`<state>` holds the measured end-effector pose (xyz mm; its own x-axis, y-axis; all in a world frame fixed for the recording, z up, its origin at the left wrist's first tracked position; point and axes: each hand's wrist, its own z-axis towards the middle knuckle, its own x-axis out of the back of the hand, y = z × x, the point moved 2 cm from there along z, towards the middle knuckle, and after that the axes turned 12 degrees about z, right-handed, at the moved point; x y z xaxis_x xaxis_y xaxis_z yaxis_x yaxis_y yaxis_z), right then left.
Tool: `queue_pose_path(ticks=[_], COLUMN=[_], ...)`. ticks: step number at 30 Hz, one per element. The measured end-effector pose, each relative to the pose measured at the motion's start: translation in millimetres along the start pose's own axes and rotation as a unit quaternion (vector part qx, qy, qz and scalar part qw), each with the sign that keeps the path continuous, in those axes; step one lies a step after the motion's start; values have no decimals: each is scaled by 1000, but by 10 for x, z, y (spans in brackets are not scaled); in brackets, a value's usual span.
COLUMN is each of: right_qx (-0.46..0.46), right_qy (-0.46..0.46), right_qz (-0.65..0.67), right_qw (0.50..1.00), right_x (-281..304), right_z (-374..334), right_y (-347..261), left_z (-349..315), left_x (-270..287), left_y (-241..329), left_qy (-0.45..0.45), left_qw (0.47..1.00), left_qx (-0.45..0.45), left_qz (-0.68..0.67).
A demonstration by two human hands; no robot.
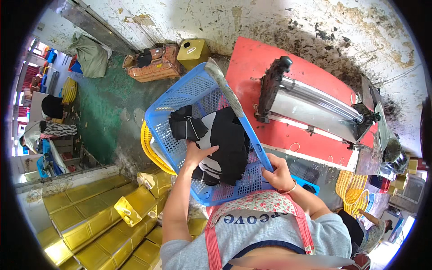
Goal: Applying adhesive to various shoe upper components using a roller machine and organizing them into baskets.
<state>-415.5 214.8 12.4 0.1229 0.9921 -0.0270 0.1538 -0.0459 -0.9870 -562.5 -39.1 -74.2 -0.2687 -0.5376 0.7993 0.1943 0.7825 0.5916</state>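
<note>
A blue plastic basket (211, 196) with perforated walls is tilted against my front. In it lies a thick stack of black and white fabric pieces (227, 146), fanned out. Beside the stack sits a smaller black bundle (189, 128) with a thin white string round it. My left hand (198, 155) reaches over the basket's near left side and grips the stack, thumb on top; its other fingers are partly hidden under the fabric. My right hand (280, 173) is closed round the basket's right rim. A grey strip (223, 83) covers the far right corner.
To the right stands a red-topped machine (247, 58) with a long metal roller. Yellow boxes (90, 216) are stacked at lower left. A yellow basket (150, 148) is partly under the blue one. A carton (155, 65) stands by the far wall. Another person (375, 229) is at far right.
</note>
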Motion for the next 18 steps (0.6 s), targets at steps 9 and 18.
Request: queue_pose_path(ticks=[9, 18], right_qx=[51, -36], right_qy=[-143, -141], right_qz=[-13, 37], right_qw=[988, 989], right_x=[863, 893], right_z=[203, 390], right_y=[-26, 61], left_z=[-125, -709], left_x=[-202, -46], left_y=[700, 1025], left_qy=[-82, -152], left_qw=[928, 956], left_qx=[148, 110], left_qz=[-331, -227])
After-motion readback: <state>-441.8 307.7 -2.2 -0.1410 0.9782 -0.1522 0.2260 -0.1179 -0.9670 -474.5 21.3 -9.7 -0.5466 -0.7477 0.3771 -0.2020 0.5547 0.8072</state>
